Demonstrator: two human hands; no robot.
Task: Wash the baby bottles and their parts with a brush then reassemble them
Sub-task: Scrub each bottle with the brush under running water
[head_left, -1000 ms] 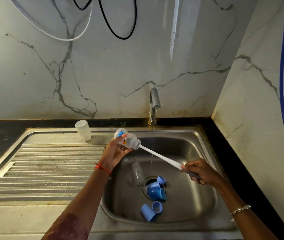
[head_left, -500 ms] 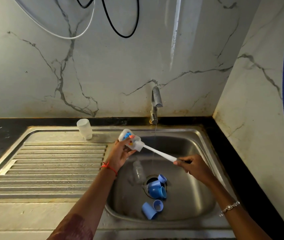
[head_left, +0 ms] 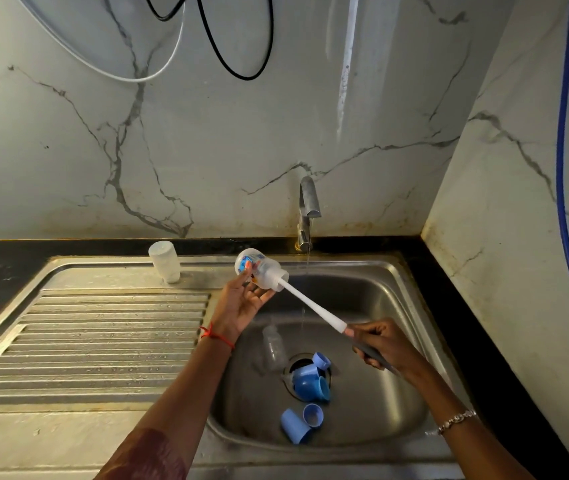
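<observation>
**Brush in the printed bottle**

Just left of the tap, above the sink's back rim, the left hand grips a clear, colour-printed bottle. The right hand, below the tap near the sink's right wall, clamps the brush entering it.

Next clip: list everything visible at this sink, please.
Sink: 1, steel, under the wall.
Tap: 1, metal, behind sink, running.
Printed bottle: 1, clear, held above sink.
Upturned bottle: 1, clear, sink's back ledge.
Lying bottle: 1, clear, inside sink.
Brush: 1, white, head inside printed bottle.
Caps: about 5, blue, inside sink near drain.
Cables: 3, white, black, blue, on walls.
Left hand: 1, holds printed bottle.
Right hand: 1, grips brush handle.
</observation>
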